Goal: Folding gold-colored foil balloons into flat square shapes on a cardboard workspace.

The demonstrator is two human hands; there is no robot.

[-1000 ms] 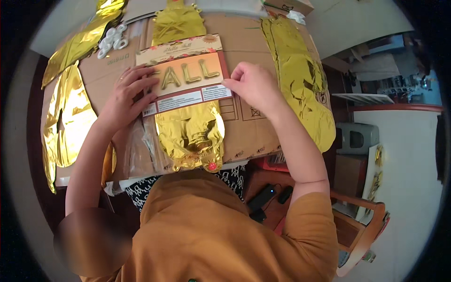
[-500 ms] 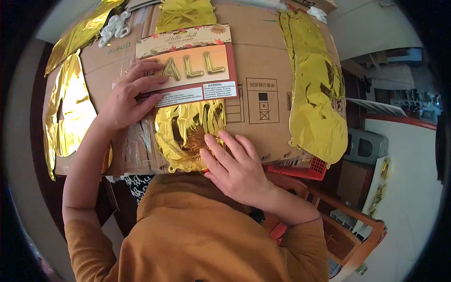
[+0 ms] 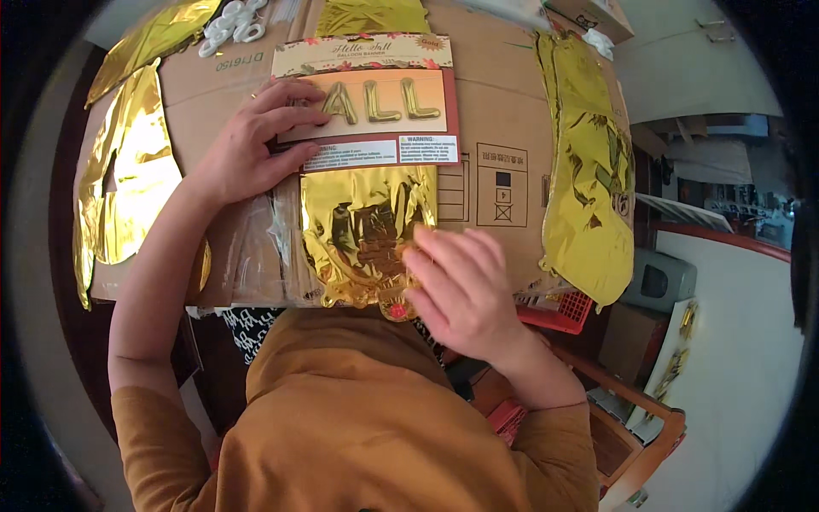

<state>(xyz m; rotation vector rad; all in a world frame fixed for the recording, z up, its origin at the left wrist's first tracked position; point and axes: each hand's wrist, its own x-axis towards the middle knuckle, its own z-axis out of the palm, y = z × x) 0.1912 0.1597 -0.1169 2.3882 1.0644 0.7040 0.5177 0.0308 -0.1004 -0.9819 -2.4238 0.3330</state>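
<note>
A flat card package [image 3: 367,152] with a picture of gold letter balloons lies on the cardboard box, over the top of a flat gold foil balloon [image 3: 368,198]. My left hand [image 3: 256,141] rests palm down on the package's left side, fingers spread. Close to me, the foil's crinkled lower end reaches the box's front edge. My right hand [image 3: 467,294] is at the foil's lower right edge, fingers slightly curled and the thumb apart. Its fingertips touch or nearly touch the foil and are a little blurred.
More gold foil balloons lie on the cardboard box [image 3: 243,243]: one at the left [image 3: 128,188], one at the right [image 3: 589,188]. White plastic rings [image 3: 232,30] sit at the back left. A red plastic basket [image 3: 570,312] and a wooden chair [image 3: 627,388] stand right of me.
My right hand has shifted from lying on the foil to its right edge, with the fingers more curled. My left hand stays on the package. The whole view has shifted slightly.
</note>
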